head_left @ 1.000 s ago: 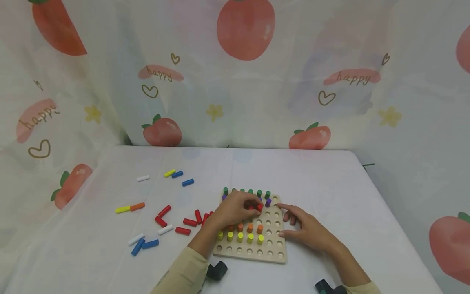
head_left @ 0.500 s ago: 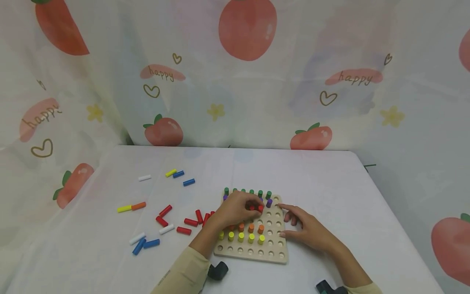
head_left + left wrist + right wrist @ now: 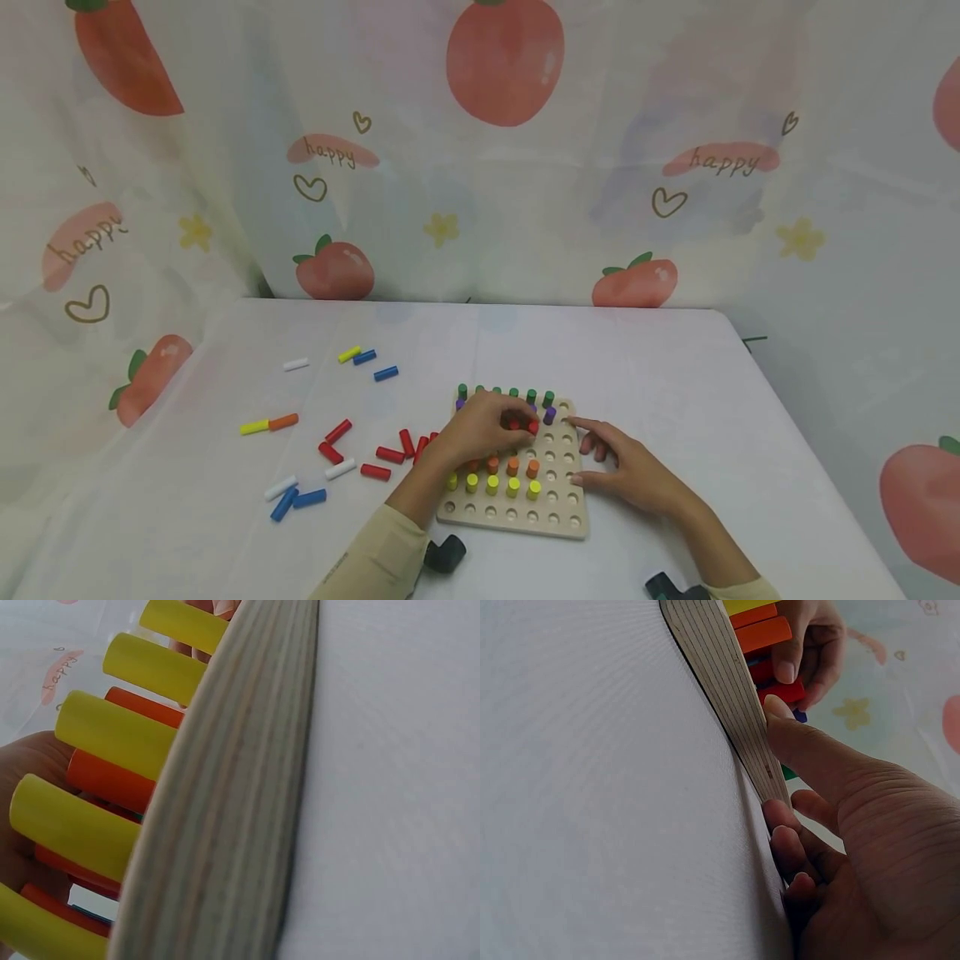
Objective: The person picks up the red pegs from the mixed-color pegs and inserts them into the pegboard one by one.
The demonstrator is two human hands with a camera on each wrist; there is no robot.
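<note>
A wooden pegboard (image 3: 510,522) lies on the table, with green, purple, red, orange and yellow pegs standing in rows. My left hand (image 3: 480,429) reaches over its middle and pinches a red peg (image 3: 533,427) between thumb and fingers. In the right wrist view, the left thumb (image 3: 785,669) lies against the red pegs. My right hand (image 3: 626,467) rests at the board's right edge, thumb and index finger spread apart and touching it. The right thumb (image 3: 780,712) lies on the edge in the right wrist view. Yellow pegs (image 3: 120,735) fill the left wrist view's left side.
Loose red pegs (image 3: 390,455) lie left of the board. Blue pegs (image 3: 309,498), white pegs (image 3: 341,469), a yellow peg (image 3: 254,427) and an orange peg (image 3: 283,421) are scattered farther left. More blue pegs (image 3: 386,373) lie toward the back. A patterned cloth (image 3: 480,192) hangs behind.
The view shifts very slightly. Both hands, the pegboard and the pegs stay in the same places.
</note>
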